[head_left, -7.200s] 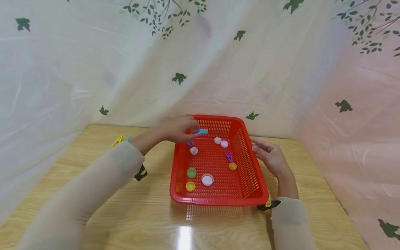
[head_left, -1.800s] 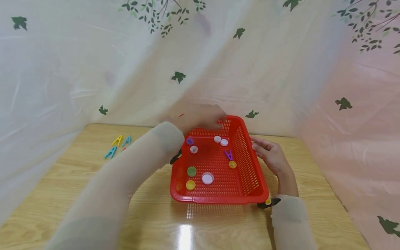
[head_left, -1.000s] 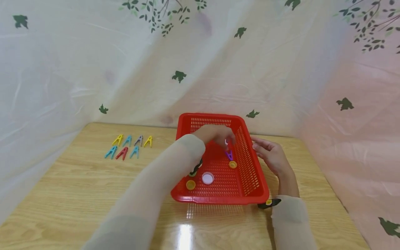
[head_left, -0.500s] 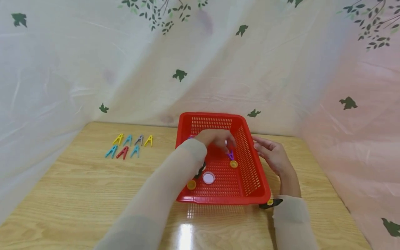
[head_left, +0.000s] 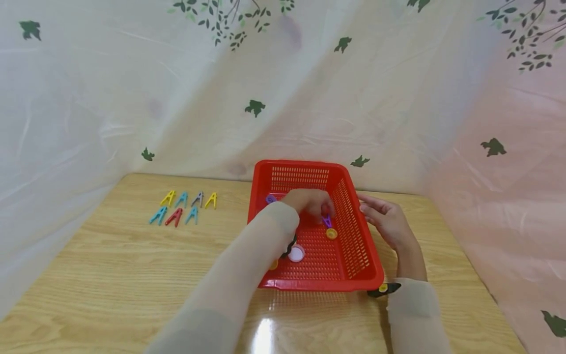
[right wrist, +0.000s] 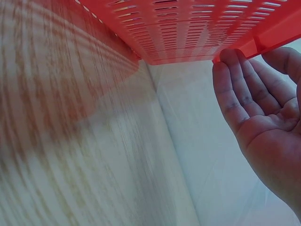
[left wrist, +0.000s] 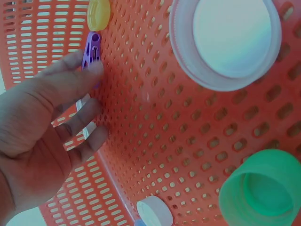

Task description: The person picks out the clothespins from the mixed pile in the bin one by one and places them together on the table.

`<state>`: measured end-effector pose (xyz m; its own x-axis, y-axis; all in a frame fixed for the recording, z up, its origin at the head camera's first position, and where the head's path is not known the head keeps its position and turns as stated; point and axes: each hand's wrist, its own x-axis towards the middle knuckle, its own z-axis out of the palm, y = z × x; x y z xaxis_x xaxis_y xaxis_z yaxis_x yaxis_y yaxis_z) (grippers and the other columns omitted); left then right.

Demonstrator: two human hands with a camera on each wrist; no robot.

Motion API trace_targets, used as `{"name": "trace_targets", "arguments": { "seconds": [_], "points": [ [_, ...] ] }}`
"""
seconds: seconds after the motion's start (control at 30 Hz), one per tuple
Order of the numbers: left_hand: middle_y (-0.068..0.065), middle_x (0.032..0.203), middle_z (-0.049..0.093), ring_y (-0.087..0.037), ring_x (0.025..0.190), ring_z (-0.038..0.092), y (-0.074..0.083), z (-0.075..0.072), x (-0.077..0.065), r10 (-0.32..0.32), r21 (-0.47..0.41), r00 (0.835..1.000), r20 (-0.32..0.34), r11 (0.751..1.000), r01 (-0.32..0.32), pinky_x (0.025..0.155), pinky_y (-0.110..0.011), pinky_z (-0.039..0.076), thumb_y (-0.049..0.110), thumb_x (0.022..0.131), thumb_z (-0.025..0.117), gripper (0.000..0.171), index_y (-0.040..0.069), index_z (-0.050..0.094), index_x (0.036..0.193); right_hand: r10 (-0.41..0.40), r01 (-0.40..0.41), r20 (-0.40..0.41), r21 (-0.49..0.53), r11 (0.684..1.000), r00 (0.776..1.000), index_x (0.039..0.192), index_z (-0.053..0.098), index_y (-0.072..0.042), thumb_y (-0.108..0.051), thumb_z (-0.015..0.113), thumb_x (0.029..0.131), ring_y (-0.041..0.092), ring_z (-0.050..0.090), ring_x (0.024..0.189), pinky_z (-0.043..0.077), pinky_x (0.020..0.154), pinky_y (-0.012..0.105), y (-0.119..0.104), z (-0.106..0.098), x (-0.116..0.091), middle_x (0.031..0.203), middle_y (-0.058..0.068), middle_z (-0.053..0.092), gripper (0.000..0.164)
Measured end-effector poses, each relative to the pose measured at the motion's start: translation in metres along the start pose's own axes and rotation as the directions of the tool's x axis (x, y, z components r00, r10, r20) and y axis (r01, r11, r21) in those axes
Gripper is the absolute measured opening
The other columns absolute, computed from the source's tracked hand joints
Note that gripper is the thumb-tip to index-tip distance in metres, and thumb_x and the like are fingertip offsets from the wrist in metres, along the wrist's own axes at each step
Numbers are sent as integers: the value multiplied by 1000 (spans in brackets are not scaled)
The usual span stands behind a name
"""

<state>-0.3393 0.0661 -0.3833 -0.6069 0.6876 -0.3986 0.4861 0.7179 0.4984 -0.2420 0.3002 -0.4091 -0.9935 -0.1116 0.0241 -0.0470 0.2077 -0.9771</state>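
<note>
My left hand (head_left: pixel 313 204) reaches down inside a red plastic basket (head_left: pixel 318 284). Thumb and index finger pinch a purple clothespin (left wrist: pixel 92 49), which lies by the basket's right wall. A yellow cap (left wrist: pixel 99 14) sits right at the clothespin's end. White caps show partly behind my other left fingers. My right hand (head_left: pixel 389 223) rests against the outside of the basket's right rim, its fingers nearly straight and touching it. Also in the basket are a large white cap (left wrist: pixel 230 42), a green cap (left wrist: pixel 263 190) and a small white cap (left wrist: pixel 155 211).
Left of the basket, on the wooden table (head_left: pixel 110 275), several clothespins lie in two rows, among them a red clothespin (head_left: pixel 174 217) and a yellow clothespin (head_left: pixel 211 200). A patterned sheet (head_left: pixel 199 108) hangs behind the table, with a pinkish side at the right.
A gray and a yellow clothespin now show in the table rows. My left hand has gone into the basket and lowered onto the purple clothespin. The right hand stays at the rim.
</note>
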Motion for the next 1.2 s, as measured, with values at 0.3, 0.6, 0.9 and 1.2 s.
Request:
{"name": "trace_targets", "arguments": {
  "seconds": [0.3, 0.6, 0.9, 1.2],
  "points": [
    [3, 98, 67, -18, 93, 61, 2, 0, -3, -85, 80, 993, -85, 993, 92, 82, -32, 55, 13, 86, 84, 18, 18, 74, 100, 18, -18, -24, -23, 1000, 1000, 147, 56, -10, -36, 66, 100, 15, 66, 116, 53, 96, 27, 1, 0, -2, 138, 3, 65, 55],
    [4, 102, 65, -17, 94, 63, 3, -11, -21, -136, 3, 976, -168, 990, 139, 84, -36, 58, 22, 84, 86, 27, 22, 72, 107, 25, -25, -21, -28, 999, 999, 148, 56, -11, -38, 67, 99, 15, 68, 114, 54, 96, 29, 1, 0, -4, 134, 1, 67, 57],
    [4, 102, 66, -17, 93, 65, 0, -29, -36, -67, 68, 967, -244, 994, 86, 89, -39, 58, 30, 82, 87, 33, 22, 68, 108, 15, -16, -4, -34, 999, 1000, 148, 54, -5, -32, 67, 101, 15, 71, 104, 56, 93, 30, -2, 1, -3, 112, -1, 74, 55],
    [7, 109, 63, -13, 98, 61, -4, -48, -65, -28, 168, 958, -285, 983, 79, 93, -39, 56, 36, 85, 85, 34, 24, 64, 109, 1, -2, -5, -57, 998, 1000, 146, 54, -1, -27, 65, 102, 14, 72, 94, 58, 86, 29, -4, 1, -4, 104, -1, 76, 52]
  ]
}}
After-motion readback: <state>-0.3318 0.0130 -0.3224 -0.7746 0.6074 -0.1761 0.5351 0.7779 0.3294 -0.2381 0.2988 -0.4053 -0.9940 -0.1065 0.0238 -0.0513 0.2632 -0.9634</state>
